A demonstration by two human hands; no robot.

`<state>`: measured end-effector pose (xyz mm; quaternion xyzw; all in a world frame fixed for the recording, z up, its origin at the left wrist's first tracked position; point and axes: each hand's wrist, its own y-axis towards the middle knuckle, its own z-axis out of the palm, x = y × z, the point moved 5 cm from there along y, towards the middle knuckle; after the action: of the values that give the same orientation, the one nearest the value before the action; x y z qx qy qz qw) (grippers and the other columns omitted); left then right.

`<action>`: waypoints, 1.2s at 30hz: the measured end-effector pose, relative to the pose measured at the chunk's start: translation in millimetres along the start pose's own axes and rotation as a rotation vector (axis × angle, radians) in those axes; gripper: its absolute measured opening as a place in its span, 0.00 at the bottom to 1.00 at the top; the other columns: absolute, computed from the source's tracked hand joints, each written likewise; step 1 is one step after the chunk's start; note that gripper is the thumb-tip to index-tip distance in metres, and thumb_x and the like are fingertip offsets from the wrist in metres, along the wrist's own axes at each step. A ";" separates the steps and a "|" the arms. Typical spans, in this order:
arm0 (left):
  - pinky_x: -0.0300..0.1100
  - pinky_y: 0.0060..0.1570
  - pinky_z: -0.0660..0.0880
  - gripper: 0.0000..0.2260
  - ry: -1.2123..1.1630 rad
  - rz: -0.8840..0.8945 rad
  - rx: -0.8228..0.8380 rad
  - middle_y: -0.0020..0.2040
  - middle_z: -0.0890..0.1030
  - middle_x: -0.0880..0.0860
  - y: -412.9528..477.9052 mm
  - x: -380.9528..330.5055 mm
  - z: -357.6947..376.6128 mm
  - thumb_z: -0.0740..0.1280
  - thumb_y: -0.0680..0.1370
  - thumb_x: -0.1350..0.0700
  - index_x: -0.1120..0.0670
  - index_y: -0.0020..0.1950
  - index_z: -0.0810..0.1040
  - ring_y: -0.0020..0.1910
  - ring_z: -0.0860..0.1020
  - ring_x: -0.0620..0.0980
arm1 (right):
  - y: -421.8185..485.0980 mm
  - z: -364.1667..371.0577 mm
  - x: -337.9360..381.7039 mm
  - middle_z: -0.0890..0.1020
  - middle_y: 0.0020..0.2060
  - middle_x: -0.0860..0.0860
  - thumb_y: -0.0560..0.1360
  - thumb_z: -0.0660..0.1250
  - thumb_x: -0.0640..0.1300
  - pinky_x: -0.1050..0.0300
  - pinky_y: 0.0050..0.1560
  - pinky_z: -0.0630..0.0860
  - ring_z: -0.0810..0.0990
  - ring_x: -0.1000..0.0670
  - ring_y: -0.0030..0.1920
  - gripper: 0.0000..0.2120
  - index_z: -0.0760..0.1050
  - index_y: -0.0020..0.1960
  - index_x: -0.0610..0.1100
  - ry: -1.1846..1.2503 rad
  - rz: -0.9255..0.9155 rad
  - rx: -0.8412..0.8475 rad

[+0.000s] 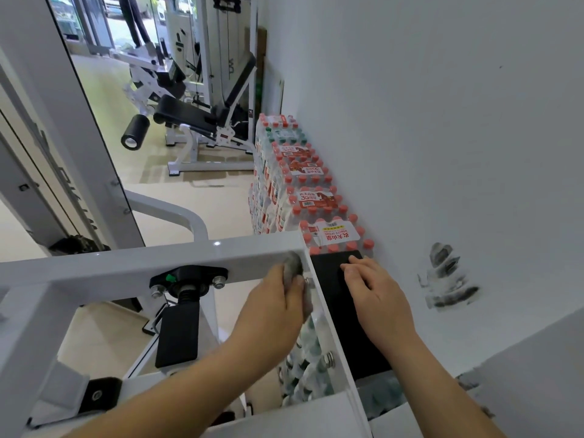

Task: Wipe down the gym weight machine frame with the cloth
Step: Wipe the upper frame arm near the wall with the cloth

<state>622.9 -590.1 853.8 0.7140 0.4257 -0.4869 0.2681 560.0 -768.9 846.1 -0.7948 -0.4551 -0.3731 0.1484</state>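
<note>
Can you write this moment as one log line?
step: wiping | left hand: grips cloth against frame | right hand: rests on black pad

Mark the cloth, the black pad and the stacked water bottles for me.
cloth (292, 263), head view: grey bunch above fingers of the left hand (271, 301).
black pad (357, 336), head view: bare surface beside the right hand (376, 292).
water bottles (311, 200), head view: red-and-white label atop a pack.
</note>
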 end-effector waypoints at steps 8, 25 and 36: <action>0.47 0.80 0.45 0.29 0.070 -0.089 0.025 0.81 0.35 0.42 22.6 -2.5 74.0 0.53 0.86 0.45 0.47 0.83 0.43 0.81 0.41 0.49 | 2.2 0.8 -1.5 0.76 0.66 0.64 0.81 0.57 0.58 0.58 0.66 0.69 0.72 0.61 0.67 0.20 0.81 0.64 0.52 0.024 -0.002 -0.014; 0.50 0.69 0.71 0.25 -0.247 -0.411 0.268 0.70 0.75 0.54 11.1 25.5 71.6 0.54 0.81 0.39 0.48 0.76 0.62 0.67 0.76 0.54 | 4.2 1.6 -1.6 0.76 0.68 0.61 0.76 0.51 0.63 0.53 0.71 0.68 0.71 0.58 0.71 0.30 0.81 0.65 0.50 0.037 -0.004 -0.026; 0.33 0.55 0.71 0.18 -0.072 -0.320 0.416 0.51 0.78 0.50 -5.3 3.3 60.1 0.49 0.87 0.44 0.50 0.57 0.75 0.50 0.76 0.45 | 2.3 1.0 2.7 0.76 0.69 0.60 0.78 0.54 0.59 0.56 0.66 0.67 0.71 0.57 0.70 0.24 0.82 0.63 0.50 0.005 -0.007 -0.006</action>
<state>590.8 -634.2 828.0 0.6598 0.4140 -0.6251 0.0501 563.2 -767.9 847.7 -0.7927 -0.4562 -0.3771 0.1460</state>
